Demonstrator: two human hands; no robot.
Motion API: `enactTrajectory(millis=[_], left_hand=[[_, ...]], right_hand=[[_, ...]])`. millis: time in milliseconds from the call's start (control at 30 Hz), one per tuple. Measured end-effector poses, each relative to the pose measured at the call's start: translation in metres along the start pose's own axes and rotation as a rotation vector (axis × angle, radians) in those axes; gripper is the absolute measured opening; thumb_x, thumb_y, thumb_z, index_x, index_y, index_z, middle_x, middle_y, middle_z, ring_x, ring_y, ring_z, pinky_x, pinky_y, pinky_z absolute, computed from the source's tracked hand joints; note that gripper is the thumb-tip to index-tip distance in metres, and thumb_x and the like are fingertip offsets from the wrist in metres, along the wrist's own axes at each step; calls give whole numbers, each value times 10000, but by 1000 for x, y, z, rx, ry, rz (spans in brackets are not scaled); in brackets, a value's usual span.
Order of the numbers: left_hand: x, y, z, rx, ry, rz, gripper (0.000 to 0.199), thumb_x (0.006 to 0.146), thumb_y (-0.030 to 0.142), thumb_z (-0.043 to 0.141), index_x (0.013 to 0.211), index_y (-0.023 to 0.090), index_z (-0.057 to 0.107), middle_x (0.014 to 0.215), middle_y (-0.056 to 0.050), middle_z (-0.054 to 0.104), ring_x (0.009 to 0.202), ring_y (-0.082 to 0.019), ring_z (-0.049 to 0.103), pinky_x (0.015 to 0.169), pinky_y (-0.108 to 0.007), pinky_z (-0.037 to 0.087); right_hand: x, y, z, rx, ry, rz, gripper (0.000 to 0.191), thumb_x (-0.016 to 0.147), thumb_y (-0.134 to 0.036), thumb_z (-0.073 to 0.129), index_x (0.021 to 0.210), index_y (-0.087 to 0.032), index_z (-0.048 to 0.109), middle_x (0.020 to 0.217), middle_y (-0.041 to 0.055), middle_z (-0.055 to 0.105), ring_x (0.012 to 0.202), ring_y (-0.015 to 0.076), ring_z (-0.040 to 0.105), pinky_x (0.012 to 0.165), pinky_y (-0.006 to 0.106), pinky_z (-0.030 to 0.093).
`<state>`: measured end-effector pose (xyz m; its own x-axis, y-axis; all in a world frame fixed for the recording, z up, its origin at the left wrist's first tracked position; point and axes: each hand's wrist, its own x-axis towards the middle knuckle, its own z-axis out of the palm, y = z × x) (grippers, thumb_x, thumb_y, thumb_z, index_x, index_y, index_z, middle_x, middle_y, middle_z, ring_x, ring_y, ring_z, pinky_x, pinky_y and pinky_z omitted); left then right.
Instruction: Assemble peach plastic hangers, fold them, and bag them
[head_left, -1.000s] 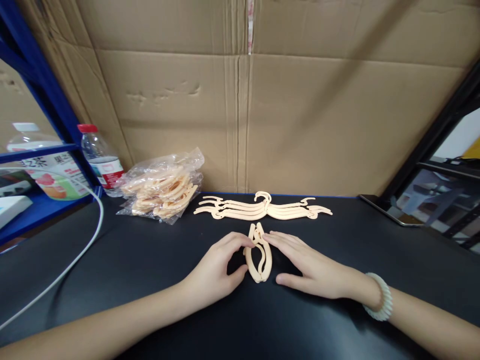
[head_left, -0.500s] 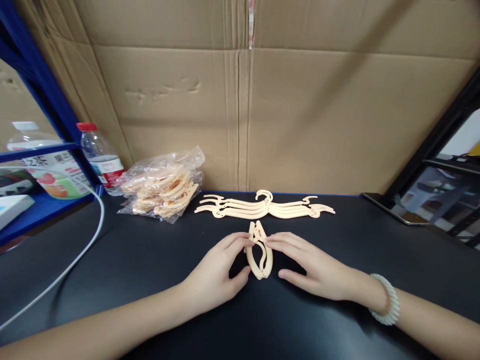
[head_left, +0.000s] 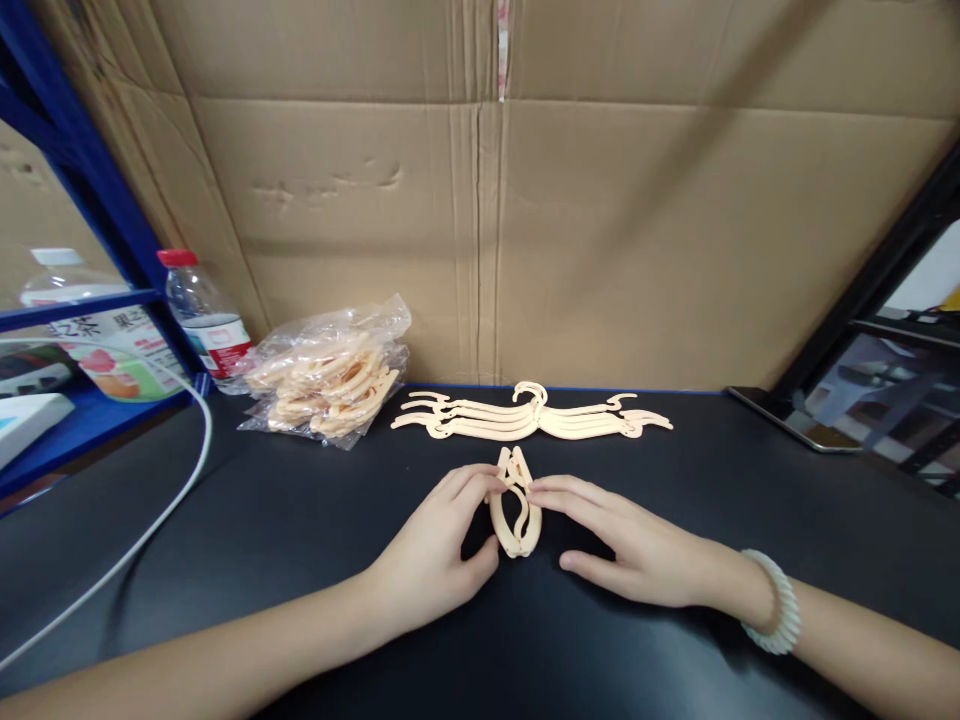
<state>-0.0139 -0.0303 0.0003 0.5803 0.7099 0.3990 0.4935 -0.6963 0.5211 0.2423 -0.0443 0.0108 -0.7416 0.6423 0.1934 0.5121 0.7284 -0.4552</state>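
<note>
A folded cream-coloured folding clothes hanger (head_left: 534, 525) lies on the black table between my two hands, its arms closed into a loop with the hook inside. My left hand (head_left: 442, 545) is curled against its left side, with fingertips on the upper part and the thumb by the lower edge. On the other side, my right hand (head_left: 630, 540) rests its stretched fingertips on the hanger's upper right edge. Its thumb stands apart, off the hanger. Behind them, several unfolded hangers (head_left: 577, 424) lie stacked together, hooks toward the back.
A clear plastic bag (head_left: 330, 375) of folded hangers lies at the back left, beside a red-capped bottle (head_left: 214, 330). A white cable (head_left: 169, 510) crosses the table's left side. A blue shelf (head_left: 82, 300) holds another bottle. Cardboard (head_left: 637, 230) stands behind; a black frame (head_left: 817, 350) is at right.
The folded hanger has shifted very slightly left between my hands. My right thumb sits a little farther from it. The view has drifted slightly.
</note>
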Motion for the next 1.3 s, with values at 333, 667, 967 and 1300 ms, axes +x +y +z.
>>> enactTrajectory(millis=[333,667,967,1300], left_hand=[[0,-1,-1,-3,-10,-5,452,783,85,548,1203,237,483,1278,-93,550,1232,-257,509,1064,-474,429],[-1,-1,-1,0,-19,-24,478,788,86,541,1231,239,443,1311,-104,531,1253,-260,498,1066,-481,431],[-1,-2,-1,-19,-1,-29,507,766,82,558,1236,250,469,1303,-93,553,1244,-270,513,1071,-482,430],[2,2,-2,7,-7,-23,485,782,113,559,1241,237,463,1281,-99,572,1216,-269,536,1055,-478,439]], right_hand=[[2,-1,-3,2,20,-25,535,956,-292,509,1456,-203,343,1485,111,394,1372,201,367,1147,389,336],[0,5,-5,-13,30,-53,506,971,-263,475,1461,-213,355,1486,95,429,1391,212,357,1160,448,314],[-1,2,-5,-68,26,-78,519,961,-237,481,1466,-222,361,1493,98,419,1393,222,358,1161,446,310],[-3,5,-2,-86,13,-82,492,971,-237,461,1456,-217,380,1510,88,393,1409,214,326,1169,454,289]])
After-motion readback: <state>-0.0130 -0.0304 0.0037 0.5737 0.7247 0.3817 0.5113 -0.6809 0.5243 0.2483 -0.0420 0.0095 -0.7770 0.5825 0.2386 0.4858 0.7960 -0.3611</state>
